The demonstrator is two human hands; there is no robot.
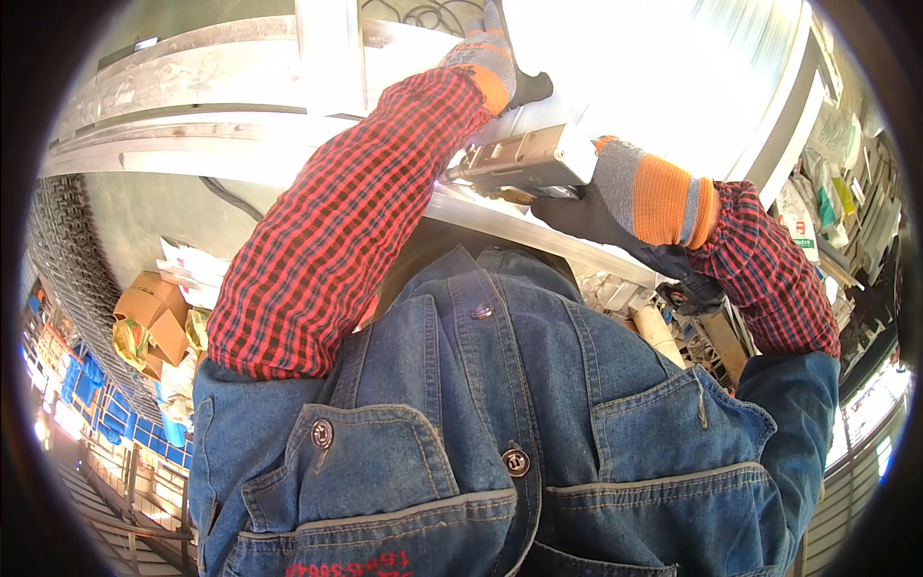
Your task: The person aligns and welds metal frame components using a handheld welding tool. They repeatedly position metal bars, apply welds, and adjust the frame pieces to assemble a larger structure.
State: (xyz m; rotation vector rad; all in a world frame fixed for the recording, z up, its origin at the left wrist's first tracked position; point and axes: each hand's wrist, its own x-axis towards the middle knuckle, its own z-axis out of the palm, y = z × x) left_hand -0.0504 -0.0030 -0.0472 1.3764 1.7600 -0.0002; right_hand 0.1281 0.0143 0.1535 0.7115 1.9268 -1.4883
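My left hand (495, 65), in a grey and orange knit glove with a dark palm, reaches over the bright metal surface near the top of the view. Its fingers are stretched out and the thumb stands apart. My right hand (620, 197), gloved the same way, is closed around a boxy silver metal tool (529, 159). The tool's narrow end points left, over a pale metal frame edge (538, 231). Its exact kind is unclear, and glare washes out the surface beyond. Below my right wrist shows a black part (694, 293); whether it belongs to the tool I cannot tell.
Long pale metal bars (192, 125) run off to the left. A dark cable (231, 197) hangs beside them. Cardboard boxes (154, 317) stand at the lower left. Plastic bags and scrap strips (836, 207) crowd the right, and a pale roll (657, 337) lies below the frame.
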